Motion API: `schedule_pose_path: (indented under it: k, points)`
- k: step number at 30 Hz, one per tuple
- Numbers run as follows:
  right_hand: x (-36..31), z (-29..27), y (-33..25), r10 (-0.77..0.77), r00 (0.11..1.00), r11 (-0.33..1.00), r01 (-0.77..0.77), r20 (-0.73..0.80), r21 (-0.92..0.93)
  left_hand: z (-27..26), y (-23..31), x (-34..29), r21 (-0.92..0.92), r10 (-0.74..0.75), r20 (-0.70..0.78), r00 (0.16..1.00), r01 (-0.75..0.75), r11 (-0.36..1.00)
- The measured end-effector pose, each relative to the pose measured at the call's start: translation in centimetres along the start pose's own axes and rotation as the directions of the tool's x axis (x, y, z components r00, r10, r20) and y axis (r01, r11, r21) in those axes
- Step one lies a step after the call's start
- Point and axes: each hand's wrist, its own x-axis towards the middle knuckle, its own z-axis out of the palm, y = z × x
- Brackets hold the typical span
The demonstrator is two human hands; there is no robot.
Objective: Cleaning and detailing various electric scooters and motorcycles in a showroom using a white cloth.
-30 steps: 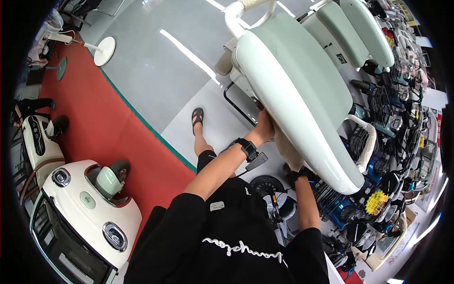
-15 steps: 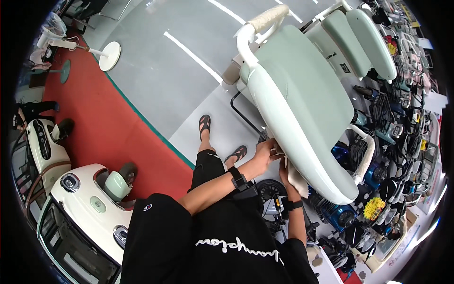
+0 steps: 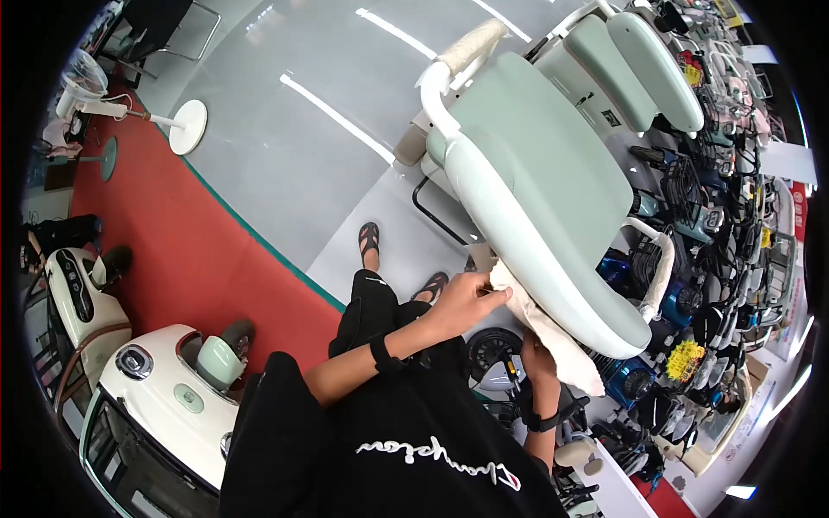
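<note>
- Fingers (image 3: 494,298) of the left hand (image 3: 466,302) pinch the upper end of a white cloth (image 3: 553,337), pressing it against the lower edge of the pale green vehicle roof (image 3: 544,190).
- Right hand (image 3: 537,358) sits under the cloth's lower part; whether it grips it cannot be told.
- Cloth hangs along the roof's white rim, touching it.
- Sandalled feet (image 3: 370,237) stand on the grey floor (image 3: 285,164) beside a red carpet (image 3: 181,250).
- White small car (image 3: 155,406) sits at lower left.
</note>
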Motion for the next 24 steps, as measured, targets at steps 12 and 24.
schedule_pose_path:
  k: [12,24]
  points:
    - [13.2,10.7,2.6,-0.232,0.970,0.956,0.241,0.072,-0.167,-4.5,-9.1,11.1,-0.187,0.158,-0.301,0.941,-0.220,0.957]
    - [16.1,16.9,7.1,-0.074,0.987,0.989,0.053,0.143,0.141,-6.2,-5.9,12.2,-0.367,0.017,-0.264,0.964,-0.117,0.923]
